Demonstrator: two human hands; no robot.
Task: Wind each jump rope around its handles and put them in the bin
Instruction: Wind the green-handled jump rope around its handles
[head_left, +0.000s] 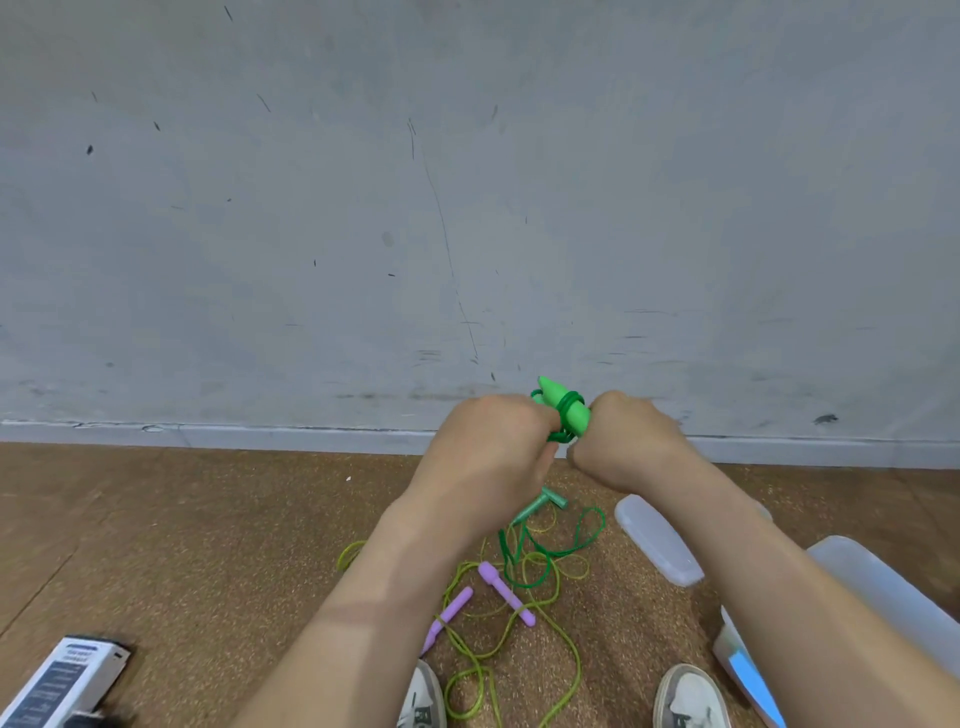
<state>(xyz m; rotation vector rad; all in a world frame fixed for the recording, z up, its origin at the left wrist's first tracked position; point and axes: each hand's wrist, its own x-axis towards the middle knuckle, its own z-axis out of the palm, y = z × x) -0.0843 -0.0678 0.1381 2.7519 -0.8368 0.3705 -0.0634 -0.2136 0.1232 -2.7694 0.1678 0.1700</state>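
Cord (571, 401) is thin, springy; coils prob. slip. We clench left hand (488, 447) & right hand (631, 441) round stiff green handles (553, 391).

The right grip (623, 441) is clutching bright green plastic handles (555, 392) wrapped in thin green cord (570, 401); just beside it, the left grip (488, 441) is holding that cord.

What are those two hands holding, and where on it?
The green jump rope: the right hand grips the lower end of its handles; the left hand holds its cord beside the wraps.
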